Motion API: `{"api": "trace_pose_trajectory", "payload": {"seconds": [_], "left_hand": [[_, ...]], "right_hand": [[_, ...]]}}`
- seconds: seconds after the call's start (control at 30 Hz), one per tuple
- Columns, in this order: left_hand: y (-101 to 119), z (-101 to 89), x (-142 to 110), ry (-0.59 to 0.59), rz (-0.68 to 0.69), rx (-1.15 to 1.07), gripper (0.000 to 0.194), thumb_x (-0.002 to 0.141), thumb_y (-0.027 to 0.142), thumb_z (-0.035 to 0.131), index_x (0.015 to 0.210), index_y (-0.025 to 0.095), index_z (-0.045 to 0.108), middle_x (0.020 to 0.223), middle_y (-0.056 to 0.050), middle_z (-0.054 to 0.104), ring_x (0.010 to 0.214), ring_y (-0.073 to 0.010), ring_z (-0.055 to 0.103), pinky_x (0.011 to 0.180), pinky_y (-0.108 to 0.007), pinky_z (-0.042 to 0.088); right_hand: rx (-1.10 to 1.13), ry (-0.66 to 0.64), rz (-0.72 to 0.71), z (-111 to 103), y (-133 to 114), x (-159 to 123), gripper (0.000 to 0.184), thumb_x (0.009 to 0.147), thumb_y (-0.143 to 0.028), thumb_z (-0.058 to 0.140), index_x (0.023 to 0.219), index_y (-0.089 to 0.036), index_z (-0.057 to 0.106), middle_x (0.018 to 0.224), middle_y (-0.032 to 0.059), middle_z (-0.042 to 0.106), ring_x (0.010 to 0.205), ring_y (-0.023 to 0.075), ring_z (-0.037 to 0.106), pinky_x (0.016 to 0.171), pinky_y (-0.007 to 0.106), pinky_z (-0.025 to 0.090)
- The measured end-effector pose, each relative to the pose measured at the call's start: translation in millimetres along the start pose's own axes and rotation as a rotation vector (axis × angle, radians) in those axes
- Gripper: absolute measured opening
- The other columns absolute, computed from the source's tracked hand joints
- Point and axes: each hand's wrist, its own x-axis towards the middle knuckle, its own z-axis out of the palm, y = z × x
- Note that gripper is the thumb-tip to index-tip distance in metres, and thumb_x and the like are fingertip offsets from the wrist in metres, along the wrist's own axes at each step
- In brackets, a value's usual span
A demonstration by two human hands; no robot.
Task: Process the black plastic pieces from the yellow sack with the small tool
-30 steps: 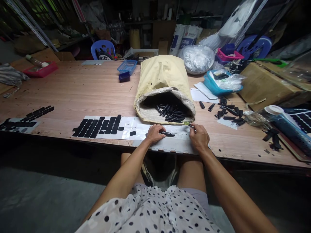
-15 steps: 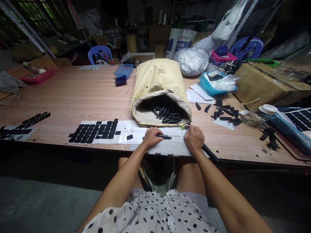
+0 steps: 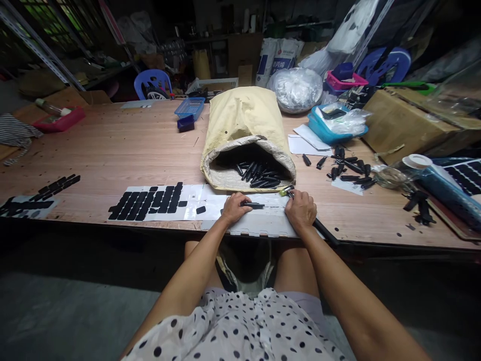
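My left hand [image 3: 236, 208] is closed on a slim black plastic piece [image 3: 255, 205], holding it flat on the pale board [image 3: 263, 229] at the table's front edge. My right hand [image 3: 301, 209] grips a small hammer by its black handle [image 3: 326, 232]. The hammer's metal head with a yellow-green end [image 3: 284, 192] pokes out beyond the fingers, just right of the black piece and apart from it. Behind both hands lies a cream sack [image 3: 246, 113], its mouth facing me, with several black tapered pieces [image 3: 259, 174] inside.
Rows of black rectangular pads [image 3: 131, 204] lie on white sheets to the left. More black pieces [image 3: 351, 168] are scattered on the right, near a blue basin [image 3: 334, 131] and a cardboard box [image 3: 409, 125]. A blue basket [image 3: 190, 108] stands behind, left of the sack.
The view has tilted slightly, so the table sits a little differently in the picture. Both hands keep nearly the same place and hold on the black piece and the hammer.
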Motion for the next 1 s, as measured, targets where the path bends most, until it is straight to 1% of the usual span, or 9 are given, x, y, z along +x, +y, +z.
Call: {"api": "trace_pose_trajectory", "payload": {"seconds": [0.13,0.23,0.33,0.4,0.5,0.6,0.8,0.9,1.0], "left_hand": [[1.7,-0.1,0.4,0.000,-0.007,-0.005,0.021,0.076,0.021,0.071,0.096,0.025,0.074,0.097,0.000,0.066,0.097,-0.0214,0.058,0.092,-0.036,0.046],[1.5,-0.9,0.5,-0.014,0.020,-0.001,0.024,0.073,0.019,0.071,0.096,0.025,0.074,0.096,0.000,0.066,0.096,-0.0218,0.058,0.092,-0.036,0.047],[0.2,-1.2,1.2,-0.016,0.043,-0.004,0.030,0.069,0.019,0.072,0.099,0.025,0.074,0.098,-0.001,0.066,0.096,-0.0225,0.059,0.092,-0.036,0.047],[-0.7,-0.7,2.1,-0.010,0.046,-0.018,0.029,0.070,0.020,0.072,0.099,0.024,0.074,0.099,-0.001,0.067,0.097,-0.0225,0.059,0.093,-0.036,0.047],[-2.2,0.9,3.6,0.001,0.040,-0.035,0.022,0.074,0.021,0.070,0.095,0.023,0.075,0.098,-0.002,0.068,0.097,-0.0221,0.059,0.092,-0.036,0.047],[-3.6,2.4,4.4,0.008,0.045,-0.042,0.020,0.074,0.021,0.071,0.093,0.025,0.076,0.096,-0.001,0.068,0.097,-0.0218,0.060,0.091,-0.035,0.048],[-3.4,3.8,4.4,0.011,0.051,-0.058,0.021,0.073,0.021,0.072,0.093,0.027,0.077,0.092,-0.001,0.067,0.096,-0.0214,0.059,0.091,-0.035,0.048],[-2.3,4.2,4.6,0.005,0.047,-0.062,0.024,0.072,0.019,0.072,0.093,0.026,0.077,0.093,-0.001,0.068,0.096,-0.0212,0.059,0.091,-0.035,0.048],[-2.2,4.4,4.5,0.006,0.047,-0.066,0.025,0.070,0.017,0.072,0.093,0.026,0.077,0.093,0.000,0.068,0.095,-0.0209,0.059,0.090,-0.034,0.049]], "right_hand": [[-0.005,-0.053,0.080,-7.9,12.5,-1.3,0.037,0.077,-0.025,0.056,0.112,-0.021,0.068,0.100,0.0122,0.060,0.092,0.0276,0.051,0.076,0.039,0.040],[-0.032,-0.056,0.141,-13.2,23.1,-6.0,0.029,0.080,-0.029,0.056,0.103,-0.020,0.072,0.097,0.0137,0.060,0.092,0.0289,0.051,0.077,0.041,0.041],[-0.020,-0.055,0.091,-16.5,28.8,-11.1,0.023,0.083,-0.027,0.053,0.093,-0.020,0.073,0.092,0.0136,0.061,0.089,0.0276,0.051,0.075,0.040,0.041],[-0.006,-0.046,0.064,-19.2,28.3,-14.7,0.022,0.083,-0.025,0.052,0.092,-0.020,0.072,0.091,0.0129,0.062,0.087,0.0265,0.052,0.074,0.038,0.041],[0.081,-0.010,0.032,-25.4,19.5,-23.2,0.022,0.086,-0.028,0.050,0.093,-0.022,0.070,0.092,0.0101,0.062,0.086,0.0244,0.054,0.072,0.036,0.042],[0.246,0.013,-0.030,-31.6,2.0,-35.6,0.024,0.089,-0.033,0.047,0.096,-0.024,0.069,0.093,0.0074,0.063,0.087,0.0223,0.057,0.073,0.034,0.045],[0.530,-0.135,-0.133,-30.4,-35.6,-55.3,0.028,0.090,-0.036,0.047,0.099,-0.023,0.071,0.090,0.0079,0.069,0.085,0.0227,0.062,0.078,0.037,0.051],[0.588,-0.179,-0.142,-26.0,-45.4,-59.6,0.028,0.088,-0.031,0.048,0.102,-0.023,0.071,0.096,0.0082,0.072,0.089,0.0228,0.064,0.083,0.039,0.052],[0.587,-0.194,-0.139,-23.3,-48.2,-63.4,0.029,0.087,-0.030,0.048,0.103,-0.023,0.071,0.096,0.0080,0.073,0.086,0.0224,0.064,0.082,0.039,0.053]]}}
